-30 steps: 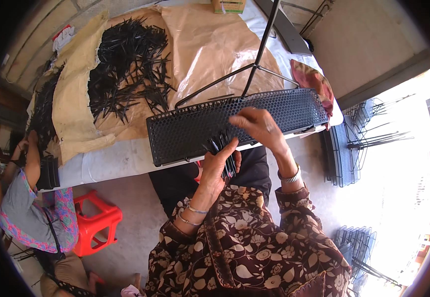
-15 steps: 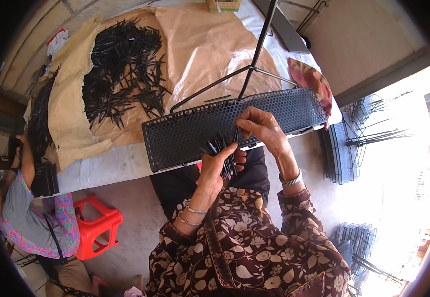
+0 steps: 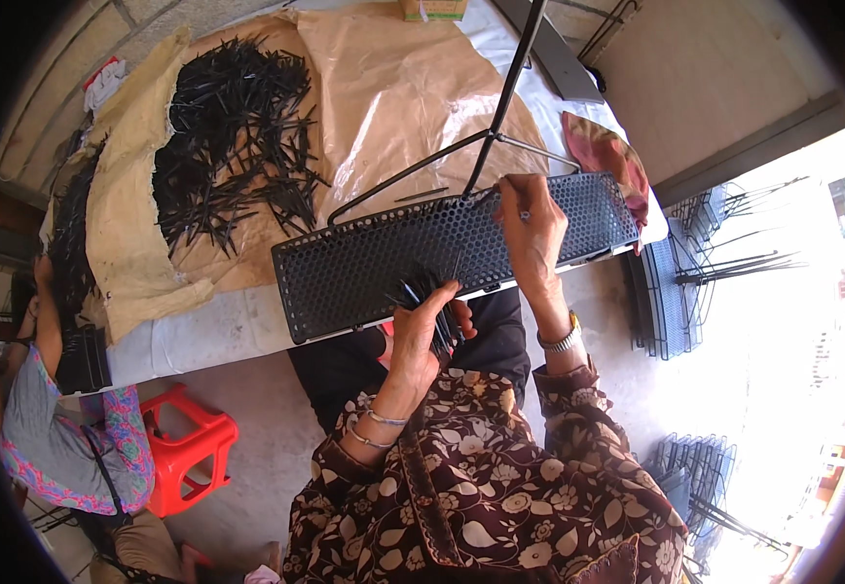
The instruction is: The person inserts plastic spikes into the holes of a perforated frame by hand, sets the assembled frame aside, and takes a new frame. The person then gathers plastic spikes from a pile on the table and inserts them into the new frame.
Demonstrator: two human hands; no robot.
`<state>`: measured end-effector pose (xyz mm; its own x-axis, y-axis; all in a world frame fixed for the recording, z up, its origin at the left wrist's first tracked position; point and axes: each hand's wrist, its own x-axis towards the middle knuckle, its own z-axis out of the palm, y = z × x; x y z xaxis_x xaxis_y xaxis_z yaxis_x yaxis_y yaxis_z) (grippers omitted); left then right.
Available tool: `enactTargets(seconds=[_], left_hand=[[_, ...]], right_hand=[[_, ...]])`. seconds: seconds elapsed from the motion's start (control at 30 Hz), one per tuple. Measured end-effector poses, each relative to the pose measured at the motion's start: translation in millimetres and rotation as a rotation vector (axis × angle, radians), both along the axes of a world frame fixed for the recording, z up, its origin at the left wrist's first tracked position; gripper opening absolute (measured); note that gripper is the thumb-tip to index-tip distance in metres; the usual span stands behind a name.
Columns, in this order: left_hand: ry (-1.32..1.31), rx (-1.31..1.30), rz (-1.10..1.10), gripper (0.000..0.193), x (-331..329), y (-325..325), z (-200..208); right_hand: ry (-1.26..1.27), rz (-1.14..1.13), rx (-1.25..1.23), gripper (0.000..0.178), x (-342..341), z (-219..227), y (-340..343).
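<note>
My left hand (image 3: pixel 415 336) is closed round a bundle of thin black pointed strips (image 3: pixel 424 289), their tips fanning out above the thumb. It is just over the near edge of a black perforated panel (image 3: pixel 354 268). My right hand (image 3: pixel 536 238) is above the panel, its fingertips pinched together at the panel's far edge, right of a black rod frame (image 3: pixel 491 133). Whatever lies between those fingertips is hidden. The frame's legs spread toward the panel's far edge, and its stem rises away from me.
A heap of black strips (image 3: pixel 238 127) covers brown sheeting (image 3: pixel 384 88) at the far left. A patterned cloth (image 3: pixel 609 161) is by the panel's right end. A co-worker's arm (image 3: pixel 48 316) reaches in near a red stool (image 3: pixel 194 448). Finished-looking racks (image 3: pixel 671 292) stand on the right.
My right hand has moved from beside the left hand, where it pinched a dark strip, up and right to the panel's far edge. My left hand keeps its bundle nearly in place.
</note>
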<state>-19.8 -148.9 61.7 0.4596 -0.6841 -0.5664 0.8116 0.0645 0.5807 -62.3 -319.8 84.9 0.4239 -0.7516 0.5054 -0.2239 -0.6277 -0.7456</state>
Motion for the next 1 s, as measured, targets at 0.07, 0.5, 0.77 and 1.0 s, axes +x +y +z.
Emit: enactTargets(seconds=[0.07,0.5,0.77,1.0], left_hand=[[0.051,-0.004,-0.07,0.025,0.2,-0.6,-0.9],[0.109,-0.07,-0.062,0.019,-3.7,-5.5,-9.9],[0.072,-0.064,-0.079,0.017,-2.6,-5.0,-11.8],[0.031,-0.093,-0.101,0.02,-3.7,-8.1,-15.5]], right_hand=[[0.02,-0.005,-0.059,0.006,8.3,-10.8,-5.3],[0.24,0.147,-0.184,0.009,11.4,-21.3,-4.5],[0.407,0.181,0.197,0.023,-8.5,-11.5,-2.9],[0.263,0.52,0.679,0.015,-30.8,7.8,14.8]])
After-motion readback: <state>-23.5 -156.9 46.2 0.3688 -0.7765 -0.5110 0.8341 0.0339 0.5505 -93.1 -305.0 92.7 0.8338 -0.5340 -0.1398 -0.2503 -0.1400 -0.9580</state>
